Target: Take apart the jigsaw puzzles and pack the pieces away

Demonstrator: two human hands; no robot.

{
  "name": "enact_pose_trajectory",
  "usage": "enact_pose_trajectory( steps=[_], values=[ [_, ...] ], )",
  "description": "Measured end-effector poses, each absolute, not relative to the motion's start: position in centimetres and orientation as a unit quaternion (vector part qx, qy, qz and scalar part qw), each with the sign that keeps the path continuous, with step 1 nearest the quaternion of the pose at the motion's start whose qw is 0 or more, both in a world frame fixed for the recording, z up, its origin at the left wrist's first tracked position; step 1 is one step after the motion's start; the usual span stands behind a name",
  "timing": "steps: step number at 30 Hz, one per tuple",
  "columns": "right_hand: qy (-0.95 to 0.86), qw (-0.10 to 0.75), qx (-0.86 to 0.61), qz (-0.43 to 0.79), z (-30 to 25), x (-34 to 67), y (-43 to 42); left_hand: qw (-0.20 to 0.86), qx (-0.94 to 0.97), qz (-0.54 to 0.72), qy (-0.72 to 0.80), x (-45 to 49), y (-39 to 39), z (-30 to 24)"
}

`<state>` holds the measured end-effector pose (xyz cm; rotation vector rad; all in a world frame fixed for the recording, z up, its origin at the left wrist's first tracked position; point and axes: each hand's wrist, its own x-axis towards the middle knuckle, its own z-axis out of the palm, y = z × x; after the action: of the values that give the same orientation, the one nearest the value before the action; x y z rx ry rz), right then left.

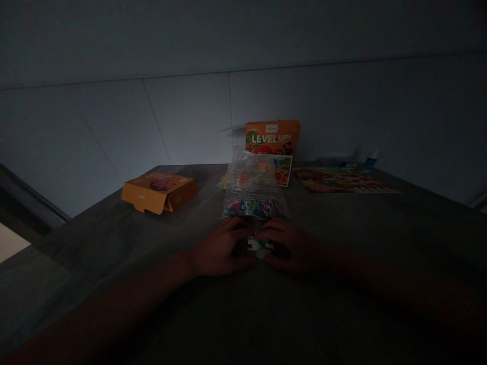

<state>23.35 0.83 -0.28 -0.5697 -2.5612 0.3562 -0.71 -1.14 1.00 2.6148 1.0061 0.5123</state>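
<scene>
The scene is very dim. My left hand [220,248] and my right hand [291,246] meet at the middle of a grey table [114,243], fingers curled round small coloured puzzle pieces [259,247] between them. Just beyond my fingers stands a clear plastic bag [253,187] with many coloured pieces gathered at its bottom. Both hands touch or nearly touch the bag's lower edge.
An orange box [159,191] lies open at the left. An orange "LEVEL UP!" box lid [272,137] leans against the wall behind the bag, with a printed card [283,170] in front of it. A finished colourful puzzle sheet [340,181] lies at the back right.
</scene>
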Motion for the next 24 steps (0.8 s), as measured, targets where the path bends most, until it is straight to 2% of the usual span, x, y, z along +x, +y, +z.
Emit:
enact_pose_trajectory(
  steps=[7, 13, 19, 24],
  values=[
    [-0.932, 0.299, -0.175, 0.109, -0.9, 23.4, 1.2, 0.168, 0.899, 0.215, 0.342, -0.7, -1.4, 1.0],
    [-0.931, 0.254, -0.218, 0.144, -0.8, 23.4, 1.3, 0.142, 0.905, 0.178, 0.36, -0.6, -1.4, 1.1],
    [-0.896, 0.256, -0.292, 0.216, -1.4, 23.2, 1.5, 0.145, 0.901, 0.196, 0.36, -0.6, -1.3, 1.1],
    [-0.918, 0.264, -0.226, 0.192, -0.8, 23.2, 1.2, 0.199, 0.88, 0.245, 0.354, -0.6, -1.4, 0.8]
  ],
)
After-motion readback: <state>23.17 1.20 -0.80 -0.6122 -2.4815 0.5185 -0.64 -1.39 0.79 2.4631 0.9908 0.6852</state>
